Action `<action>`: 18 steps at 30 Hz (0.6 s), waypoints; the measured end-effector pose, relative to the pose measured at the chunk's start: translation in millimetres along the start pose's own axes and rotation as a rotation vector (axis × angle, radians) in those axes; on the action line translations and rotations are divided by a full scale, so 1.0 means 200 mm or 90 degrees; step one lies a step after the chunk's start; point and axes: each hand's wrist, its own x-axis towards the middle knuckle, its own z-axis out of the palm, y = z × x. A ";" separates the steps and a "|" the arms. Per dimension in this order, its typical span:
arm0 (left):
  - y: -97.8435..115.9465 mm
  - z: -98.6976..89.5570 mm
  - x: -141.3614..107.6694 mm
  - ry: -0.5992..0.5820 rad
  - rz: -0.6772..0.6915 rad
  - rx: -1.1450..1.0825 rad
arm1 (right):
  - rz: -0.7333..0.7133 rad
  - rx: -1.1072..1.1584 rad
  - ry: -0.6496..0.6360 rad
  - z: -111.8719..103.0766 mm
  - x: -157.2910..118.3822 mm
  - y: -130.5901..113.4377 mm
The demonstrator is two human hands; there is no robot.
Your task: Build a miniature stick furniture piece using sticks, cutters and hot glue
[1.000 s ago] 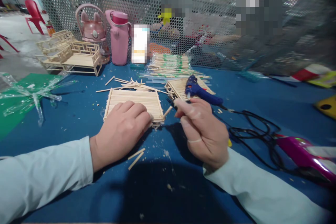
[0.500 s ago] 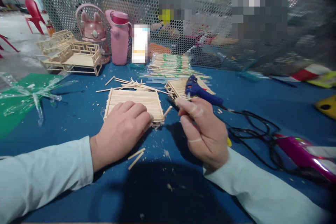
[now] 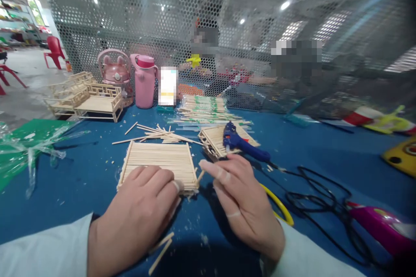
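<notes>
A flat panel of pale wooden sticks (image 3: 159, 154) lies on the blue table (image 3: 81, 194). My left hand (image 3: 143, 207) rests on its near edge, fingers curled round that edge, a wrapped fingertip showing. To the right, my right hand (image 3: 240, 199) has its taped thumb and fingers drawn together by a short stick (image 3: 201, 175) at the panel's right corner; whether it grips that stick is unclear. Just beyond it, a blue glue gun (image 3: 243, 143) lies on a second stick piece (image 3: 211, 136). Loose sticks (image 3: 159, 132) are scattered behind the panel.
Stick furniture models (image 3: 97, 104), a pink bottle (image 3: 144, 86) and bundled sticks (image 3: 203, 104) stand or lie at the back before a mesh screen (image 3: 247, 17). On the right are a black cable (image 3: 312, 199), yellow-handled tool (image 3: 282, 210) and magenta tool (image 3: 380, 227). People are behind the mesh.
The view has tilted up, so the table things sit lower. My right hand has moved closer to the panel's right corner, and more of a yellow handle shows beside it. My left hand stays on the panel.
</notes>
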 end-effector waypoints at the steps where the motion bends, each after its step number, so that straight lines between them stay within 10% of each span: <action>1: 0.01 0.00 0.00 0.011 0.005 -0.001 | -0.002 -0.003 -0.002 0.00 0.00 0.00; 18: 0.00 0.04 -0.04 0.111 0.030 0.024 | 0.057 0.020 -0.034 -0.02 -0.04 -0.02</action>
